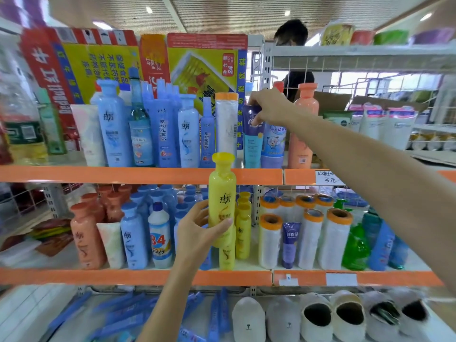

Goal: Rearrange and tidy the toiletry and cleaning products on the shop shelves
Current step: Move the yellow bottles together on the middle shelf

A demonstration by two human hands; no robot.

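Note:
My left hand (197, 229) grips a yellow shampoo bottle (221, 193) upright in front of the middle shelf, its cap level with the upper shelf's orange edge (138, 175). My right hand (267, 107) reaches to the upper shelf and pinches the top of a dark purple and teal tube (252, 141). That tube stands beside a light blue cartoon-print tube (272, 144) and an orange-capped white roll (226, 124). More yellow bottles (243, 233) stand on the middle shelf behind the held one.
Blue bottles (112, 124) crowd the upper shelf left, a peach bottle (303, 124) stands right. The middle shelf holds peach and blue bottles, a bleach bottle (160, 238), white rolls (270, 240) and green bottles (355, 248). Slippers (318, 317) fill the bottom shelf. A person (294, 60) stands behind the rack.

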